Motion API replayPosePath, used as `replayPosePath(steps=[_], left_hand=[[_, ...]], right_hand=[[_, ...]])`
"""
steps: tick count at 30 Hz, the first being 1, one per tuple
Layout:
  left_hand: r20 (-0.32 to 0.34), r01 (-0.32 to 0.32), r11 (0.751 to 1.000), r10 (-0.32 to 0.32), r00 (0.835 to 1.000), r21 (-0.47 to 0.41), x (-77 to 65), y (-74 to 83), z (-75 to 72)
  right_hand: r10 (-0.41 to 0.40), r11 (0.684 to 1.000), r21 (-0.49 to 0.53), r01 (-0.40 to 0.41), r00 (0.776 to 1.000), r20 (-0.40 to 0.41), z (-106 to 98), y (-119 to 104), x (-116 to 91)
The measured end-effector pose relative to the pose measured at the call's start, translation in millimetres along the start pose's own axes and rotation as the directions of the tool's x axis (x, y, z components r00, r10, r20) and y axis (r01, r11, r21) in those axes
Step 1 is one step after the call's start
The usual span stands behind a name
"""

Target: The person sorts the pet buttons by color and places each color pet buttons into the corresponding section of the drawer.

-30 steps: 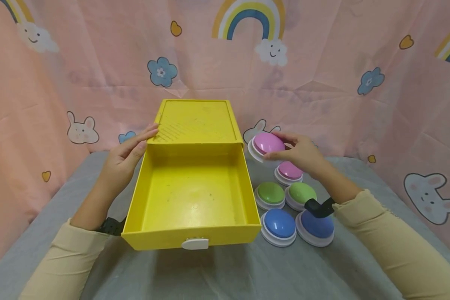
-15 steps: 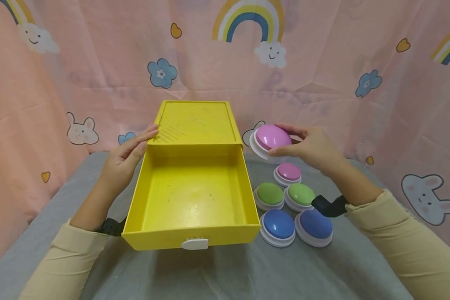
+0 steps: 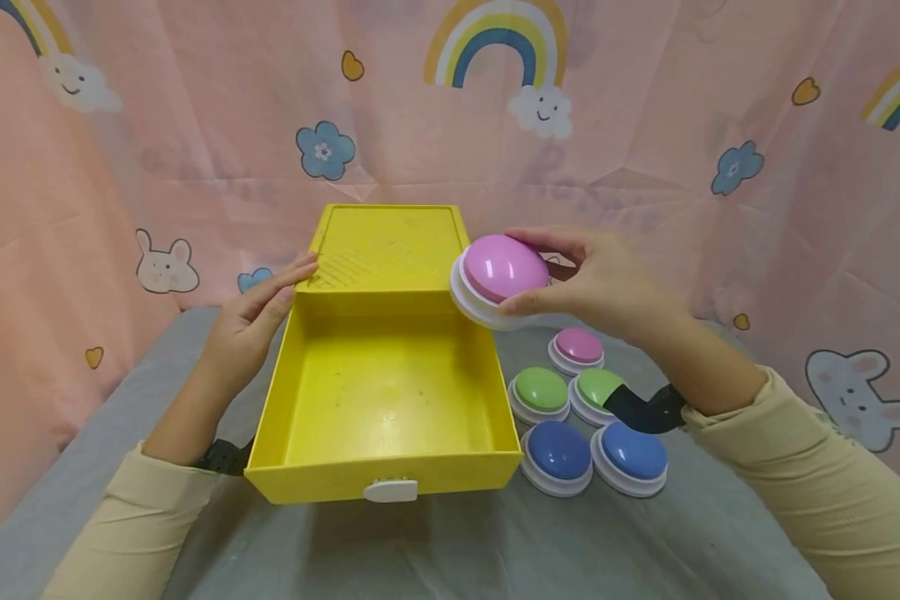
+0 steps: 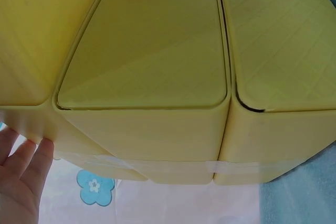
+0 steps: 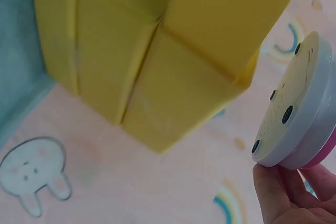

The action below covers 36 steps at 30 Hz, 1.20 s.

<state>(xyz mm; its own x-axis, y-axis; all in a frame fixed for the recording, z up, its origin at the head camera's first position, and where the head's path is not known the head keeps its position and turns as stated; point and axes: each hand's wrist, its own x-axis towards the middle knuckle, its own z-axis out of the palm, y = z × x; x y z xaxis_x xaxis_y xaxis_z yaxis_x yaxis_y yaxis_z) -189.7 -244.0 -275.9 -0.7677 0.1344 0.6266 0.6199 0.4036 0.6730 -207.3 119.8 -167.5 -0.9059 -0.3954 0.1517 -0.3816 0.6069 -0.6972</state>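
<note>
In the head view, my right hand (image 3: 607,287) grips a pink-domed buzzer button (image 3: 504,271) by its edge, thumb in front and fingers behind. It is raised and tilted, overlapping the back right corner of the pulled-out yellow drawer (image 3: 386,375). The right wrist view shows the underside of its white base (image 5: 286,100), with black feet. My left hand (image 3: 247,329) rests with straight fingers against the left side of the yellow drawer cabinet (image 3: 390,242). The left wrist view has that hand's fingertips (image 4: 44,153) at the cabinet's edge. Nothing lies in the drawer.
Right of the drawer, on the grey cloth (image 3: 465,542), stand another pink button (image 3: 578,344), two green ones (image 3: 542,389) and two blue ones (image 3: 559,450). Below the drawer are closed drawers (image 4: 147,51) with white handles. A pink printed curtain (image 3: 645,108) hangs behind.
My right hand has lifted the pink buzzer button, moving slightly right at first, then left to the cabinet's right edge. The left hand stays in place.
</note>
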Motion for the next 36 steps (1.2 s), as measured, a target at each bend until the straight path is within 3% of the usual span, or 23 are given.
replayPosePath(steps=[8,18,28,36], left_hand=[[-0.002,0.006,1.0,-0.006,1.0,0.001,-0.2,1.1,0.3],[0.002,0.028,0.999,-0.028,1.0,0.027,-0.6,3.6,-0.3],[0.001,0.032,0.999,-0.032,0.999,0.044,-0.5,4.2,-0.3],[-0.005,0.039,0.998,-0.039,0.999,0.04,-0.3,4.5,-0.5]], right_hand=[[-0.126,0.992,0.029,0.124,0.991,0.054,18,-21,2],[-0.127,0.986,0.121,0.111,0.983,0.129,48,-38,1],[-0.164,0.985,0.082,0.151,0.969,0.183,70,-47,-3],[-0.136,0.989,0.095,0.116,0.96,0.244,82,-54,-2]])
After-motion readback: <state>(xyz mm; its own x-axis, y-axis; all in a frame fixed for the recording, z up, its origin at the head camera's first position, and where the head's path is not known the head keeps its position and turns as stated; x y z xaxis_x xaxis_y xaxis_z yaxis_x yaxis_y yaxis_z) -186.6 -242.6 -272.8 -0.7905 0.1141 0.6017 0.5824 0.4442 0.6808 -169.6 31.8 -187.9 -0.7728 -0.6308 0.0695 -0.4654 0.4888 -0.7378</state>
